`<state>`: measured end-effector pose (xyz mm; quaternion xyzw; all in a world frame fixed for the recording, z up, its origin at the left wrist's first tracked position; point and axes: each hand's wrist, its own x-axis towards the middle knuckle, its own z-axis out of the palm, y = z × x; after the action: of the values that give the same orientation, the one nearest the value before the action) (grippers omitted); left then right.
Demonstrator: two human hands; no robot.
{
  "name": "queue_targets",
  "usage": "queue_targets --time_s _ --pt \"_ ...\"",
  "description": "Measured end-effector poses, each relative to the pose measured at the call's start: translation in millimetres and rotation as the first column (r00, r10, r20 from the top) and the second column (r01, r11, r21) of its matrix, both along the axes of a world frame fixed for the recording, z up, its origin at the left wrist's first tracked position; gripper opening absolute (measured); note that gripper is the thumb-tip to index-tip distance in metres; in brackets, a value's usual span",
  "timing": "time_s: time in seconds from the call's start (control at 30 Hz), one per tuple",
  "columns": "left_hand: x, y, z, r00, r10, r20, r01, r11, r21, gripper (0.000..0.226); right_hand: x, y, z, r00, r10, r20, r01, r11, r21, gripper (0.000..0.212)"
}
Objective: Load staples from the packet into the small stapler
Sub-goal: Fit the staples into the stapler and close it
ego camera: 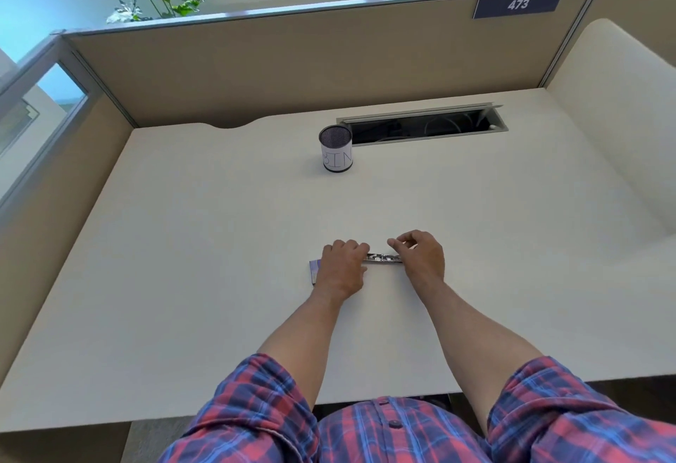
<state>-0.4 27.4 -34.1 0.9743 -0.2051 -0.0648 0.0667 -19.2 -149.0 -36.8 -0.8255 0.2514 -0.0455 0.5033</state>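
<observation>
We see a bright, evenly lit picture, with cool daylight glowing at the upper left of the frame. Shadows are soft: a faint one lies under the cup (335, 148) and under each hand on the pale worktop (190, 243). Wide-angle distortion bends the partition (256, 67) edges outward. Fine detail is slightly soft throughout.

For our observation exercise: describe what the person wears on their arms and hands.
Both forearms are bare. The sleeves are rolled up near the elbows: a plaid shirt in red, blue and navy, buttoned down the front. The left hand and right hand show no gloves; no watch shows.
</observation>
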Motion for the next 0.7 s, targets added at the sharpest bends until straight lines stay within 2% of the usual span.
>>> queue_targets --time_s 0.17,0.33,0.5,0.7 --pt "7.0 -9.2 0.2 0.999 -0.043 -0.014 0.043 0.999 0.016 0.037 0.6 -7.1 -4.5 0.998 -0.051 -0.045 0.050 0.999 -0.017 0.016" --pt "8.0 -23.3 1.9 0.996 -0.068 -0.063 0.071 0.997 0.035 0.038 2.3 -10.5 -7.3 1.000 -0.020 -0.014 0.021 0.995 0.097 0.015" --pt "5.9 -28.2 0.1 0.993 -0.075 -0.087 0.079 0.996 0.037 0.025 1.9 -13.0 -6.0 1.000 0.023 0.009 -0.024 0.984 0.174 0.014" --pt "7.5 -28.4 1.5 0.990 -0.115 -0.083 0.118 0.992 0.032 0.033 1.3 -22.5 -5.8 1.000 -0.015 0.027 0.008 0.971 0.238 0.006"
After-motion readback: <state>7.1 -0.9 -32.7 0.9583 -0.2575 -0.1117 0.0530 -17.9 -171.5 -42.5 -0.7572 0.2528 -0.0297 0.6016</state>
